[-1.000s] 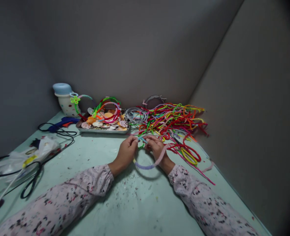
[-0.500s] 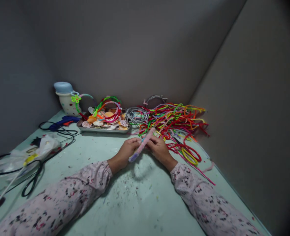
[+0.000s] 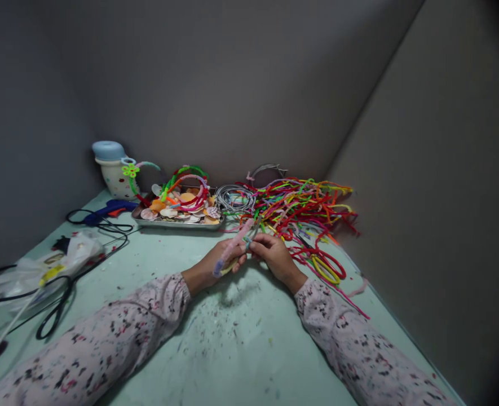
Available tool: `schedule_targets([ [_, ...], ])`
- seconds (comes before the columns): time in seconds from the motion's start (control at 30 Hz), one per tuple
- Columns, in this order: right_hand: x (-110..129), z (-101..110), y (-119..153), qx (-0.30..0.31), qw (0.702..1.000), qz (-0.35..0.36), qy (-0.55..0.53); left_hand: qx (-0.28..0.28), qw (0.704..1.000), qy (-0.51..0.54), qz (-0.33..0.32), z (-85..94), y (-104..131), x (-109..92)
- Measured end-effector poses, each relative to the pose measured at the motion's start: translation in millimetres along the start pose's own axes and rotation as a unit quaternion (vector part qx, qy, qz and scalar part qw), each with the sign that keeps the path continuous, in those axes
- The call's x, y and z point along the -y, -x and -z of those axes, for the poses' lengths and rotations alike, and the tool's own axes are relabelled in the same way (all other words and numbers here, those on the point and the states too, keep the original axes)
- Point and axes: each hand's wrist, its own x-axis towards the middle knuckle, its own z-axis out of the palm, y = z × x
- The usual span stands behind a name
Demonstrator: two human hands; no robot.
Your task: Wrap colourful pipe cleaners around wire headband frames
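A fuzzy pipe-cleaner hoop [image 3: 233,245], pink with purple and pale yellow stretches, is up off the table between my hands. My left hand [image 3: 210,265] is closed around it, and the hoop's pink side crosses in front of those fingers. On the right, my right hand [image 3: 277,258] pinches a light blue stretch of pipe cleaner [image 3: 247,242] on the hoop, thumb against forefinger. The fingertips of both hands nearly meet there. A bare grey wire part seems to show beside the pink side. Part of the hoop is hidden by my fingers.
Behind my hands stands a metal tray [image 3: 181,225] of seashells and finished hoops. Coiled grey wire [image 3: 235,198] and a heap of pipe cleaners [image 3: 304,203] lie right of it. Yellow-handled scissors [image 3: 326,269], a blue glue gun [image 3: 109,210], a cup [image 3: 116,175] and a plastic bag [image 3: 82,248] surround.
The hoop has tilted and shifted left with my left hand, whose fingers have turned. A light blue stretch now shows between my fingertips. My right hand has barely moved.
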Motion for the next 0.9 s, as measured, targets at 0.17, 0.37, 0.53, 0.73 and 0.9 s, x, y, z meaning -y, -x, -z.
schedule_targets([
  [0.17, -3.3, 1.4, -0.4, 0.007, 1.0, 0.005, -0.004, -0.031, 0.999, -0.035, 0.007, -3.9, 3.0, -4.7],
  [0.37, -5.3, -1.0, 0.8, -0.018, 1.0, 0.02, 0.013, -0.065, 0.995, -0.077, -0.02, -6.9, 3.4, -3.7],
  [0.53, -2.4, -6.6, 2.3, -0.051, 0.998, 0.011, 0.029, -0.081, 0.984, -0.138, -0.072, -8.2, 3.7, -0.1],
  [0.73, 4.8, -15.0, 3.7, -0.075, 0.997, -0.01, -0.006, -0.11, 0.968, -0.201, -0.101, -10.5, 6.7, 2.6],
  [0.9, 5.9, -16.5, 3.6, -0.076, 0.997, -0.009, 0.003, -0.127, 0.968, -0.19, -0.099, -12.7, 5.8, 2.2],
])
